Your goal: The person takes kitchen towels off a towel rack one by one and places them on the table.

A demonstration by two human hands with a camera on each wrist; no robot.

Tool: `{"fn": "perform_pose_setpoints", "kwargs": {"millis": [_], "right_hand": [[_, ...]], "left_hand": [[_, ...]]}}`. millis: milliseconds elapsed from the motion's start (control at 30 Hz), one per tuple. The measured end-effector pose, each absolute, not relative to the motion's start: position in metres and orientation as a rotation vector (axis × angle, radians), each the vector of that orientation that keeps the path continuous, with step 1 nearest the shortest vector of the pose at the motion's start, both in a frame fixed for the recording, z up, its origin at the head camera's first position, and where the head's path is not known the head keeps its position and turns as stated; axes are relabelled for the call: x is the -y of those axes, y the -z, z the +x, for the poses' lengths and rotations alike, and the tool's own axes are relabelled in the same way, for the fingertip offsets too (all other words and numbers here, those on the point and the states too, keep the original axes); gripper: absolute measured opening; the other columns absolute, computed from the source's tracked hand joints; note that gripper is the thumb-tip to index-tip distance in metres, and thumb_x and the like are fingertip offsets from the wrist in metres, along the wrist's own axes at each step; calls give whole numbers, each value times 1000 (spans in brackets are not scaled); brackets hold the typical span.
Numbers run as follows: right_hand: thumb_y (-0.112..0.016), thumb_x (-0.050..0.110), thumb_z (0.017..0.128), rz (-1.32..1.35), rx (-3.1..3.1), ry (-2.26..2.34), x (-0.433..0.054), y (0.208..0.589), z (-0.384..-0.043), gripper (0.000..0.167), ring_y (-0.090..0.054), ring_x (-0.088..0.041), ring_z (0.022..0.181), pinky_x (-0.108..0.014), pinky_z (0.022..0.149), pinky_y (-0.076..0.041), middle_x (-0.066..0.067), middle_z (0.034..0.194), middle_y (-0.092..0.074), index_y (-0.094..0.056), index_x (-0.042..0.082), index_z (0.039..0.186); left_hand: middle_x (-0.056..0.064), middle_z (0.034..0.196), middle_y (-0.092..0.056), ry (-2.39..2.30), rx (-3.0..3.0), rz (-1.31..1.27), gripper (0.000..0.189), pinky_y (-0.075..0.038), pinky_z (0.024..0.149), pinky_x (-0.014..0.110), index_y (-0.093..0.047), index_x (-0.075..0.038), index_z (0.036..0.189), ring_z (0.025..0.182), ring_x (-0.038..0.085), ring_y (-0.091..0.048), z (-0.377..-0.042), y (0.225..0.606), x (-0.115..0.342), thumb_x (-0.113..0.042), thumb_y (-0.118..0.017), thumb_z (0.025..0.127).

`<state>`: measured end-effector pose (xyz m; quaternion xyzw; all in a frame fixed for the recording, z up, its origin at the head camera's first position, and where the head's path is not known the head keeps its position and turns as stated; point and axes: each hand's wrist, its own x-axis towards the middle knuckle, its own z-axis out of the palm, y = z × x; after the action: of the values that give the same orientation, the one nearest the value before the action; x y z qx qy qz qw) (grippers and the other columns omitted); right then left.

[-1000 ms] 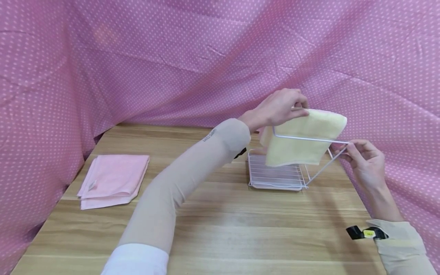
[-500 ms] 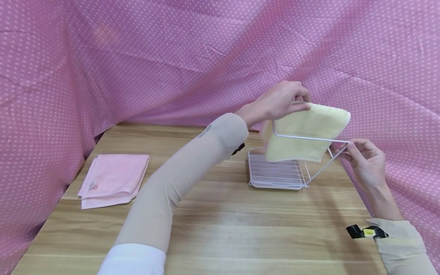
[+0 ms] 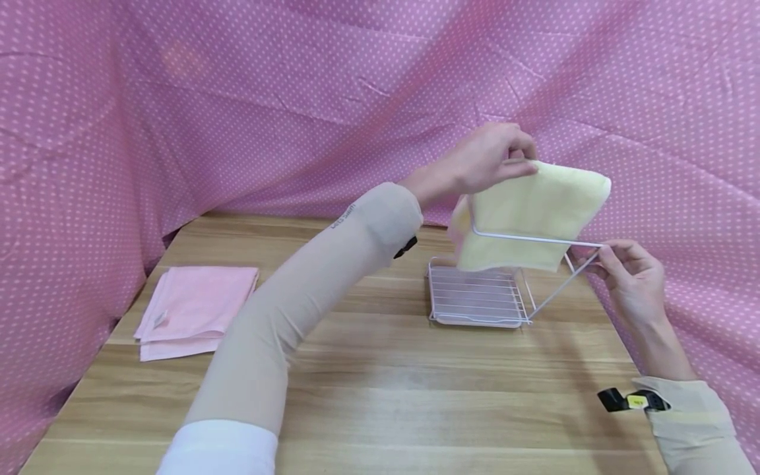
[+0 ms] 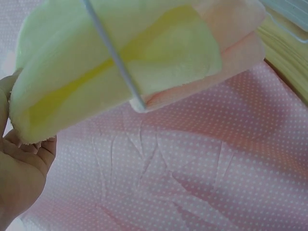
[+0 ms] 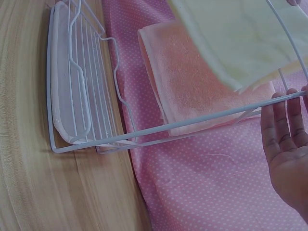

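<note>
My left hand [image 3: 495, 157] pinches the top edge of a yellow towel [image 3: 537, 204], which stands up behind the front bar of a white wire rack [image 3: 528, 238]. In the left wrist view the yellow towel [image 4: 159, 53] is folded over, with a thin rack bar crossing it. Behind it a pink towel [image 5: 192, 72] hangs at the rack's far side, mostly hidden in the head view. My right hand [image 3: 632, 280] holds the rack's upper right corner between thumb and fingers. In the right wrist view my right hand's fingers [image 5: 284, 120] curl at the bar.
The rack's base has a wire shelf over a white tray [image 3: 481, 324] on the wooden table [image 3: 380, 396]. A folded pink towel [image 3: 196, 300] lies at the table's left. Pink dotted cloth [image 3: 297, 119] hangs behind and at both sides.
My left hand has risen, drawing the yellow towel upward, so its lower edge sits higher and more of the wire shelf shows. The right hand and the rack have stayed put.
</note>
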<state>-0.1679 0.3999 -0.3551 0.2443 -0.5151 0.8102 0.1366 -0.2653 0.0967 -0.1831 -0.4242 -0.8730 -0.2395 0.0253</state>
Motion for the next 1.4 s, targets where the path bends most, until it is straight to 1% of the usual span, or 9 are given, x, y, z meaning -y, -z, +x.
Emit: {"fn": "perform_pose_setpoints", "kwargs": {"millis": [133, 300, 467, 733, 833, 1033, 1200, 1300, 1400], "right_hand": [[-47, -17, 103, 703, 1508, -2332, -400, 355, -167, 19, -79, -25, 87, -30, 82, -65, -18, 98, -78, -65, -14, 109], [-48, -14, 103, 688, 1544, -2297, -400, 354, -167, 17, -79, -24, 90, -31, 83, -64, -18, 100, -79, -64, -15, 110], [-49, -12, 104, 679, 1587, -2262, -401, 354, -168, 17, -79, -23, 93, -30, 85, -64, -16, 101, -80, -65, -12, 110], [-43, -18, 103, 728, 1488, -2348, -400, 355, -169, 21, -79, -28, 91, -33, 84, -65, -22, 102, -79, -63, -17, 111], [-42, -20, 103, 747, 1472, -2362, -400, 355, -169, 22, -79, -30, 92, -33, 84, -65, -23, 102, -78, -62, -19, 111], [-42, -20, 103, 740, 1456, -2362, -401, 356, -169, 22, -79, -29, 91, -33, 82, -65, -23, 101, -78, -63, -18, 109], [-42, -20, 102, 736, 1446, -2364, -401, 355, -168, 23, -79, -28, 92, -32, 82, -65, -23, 100, -78, -64, -18, 108], [-45, -17, 103, 705, 1503, -2312, -399, 354, -167, 22, -79, -25, 92, -30, 82, -65, -19, 99, -80, -66, -14, 108], [-47, -16, 103, 664, 1535, -2292, -399, 354, -166, 21, -79, -23, 89, -29, 82, -64, -17, 98, -80, -67, -11, 107]], "left_hand": [[-4, 121, -70, 749, 2688, -1301, 27, -44, 91, 16, -74, -20, 126, 104, 5, -54, -266, 178, -94, -35, -61, 107], [-5, 113, -70, 810, 2679, -1285, 25, -43, 90, 16, -75, -19, 123, 100, 5, -53, -266, 173, -91, -34, -63, 106], [-5, 111, -68, 831, 2666, -1275, 25, -43, 88, 17, -75, -20, 122, 99, 5, -53, -266, 166, -90, -35, -64, 106], [-7, 118, -71, 791, 2651, -1267, 26, -43, 92, 16, -75, -21, 123, 104, 4, -53, -263, 154, -84, -36, -62, 106], [-8, 116, -69, 806, 2648, -1258, 25, -42, 93, 16, -75, -22, 122, 105, 4, -53, -262, 150, -81, -36, -62, 106], [-8, 113, -66, 837, 2623, -1236, 24, -43, 93, 16, -76, -21, 120, 104, 3, -53, -263, 143, -77, -36, -63, 105], [-9, 108, -64, 797, 2604, -1225, 26, -43, 91, 14, -76, -22, 121, 102, 1, -54, -264, 137, -74, -37, -62, 106], [-9, 106, -65, 788, 2586, -1228, 25, -42, 90, 14, -76, -22, 121, 101, 0, -54, -263, 134, -72, -38, -62, 106], [-10, 108, -65, 785, 2574, -1223, 25, -42, 91, 14, -76, -22, 119, 102, 0, -53, -261, 130, -70, -38, -63, 106]]}}
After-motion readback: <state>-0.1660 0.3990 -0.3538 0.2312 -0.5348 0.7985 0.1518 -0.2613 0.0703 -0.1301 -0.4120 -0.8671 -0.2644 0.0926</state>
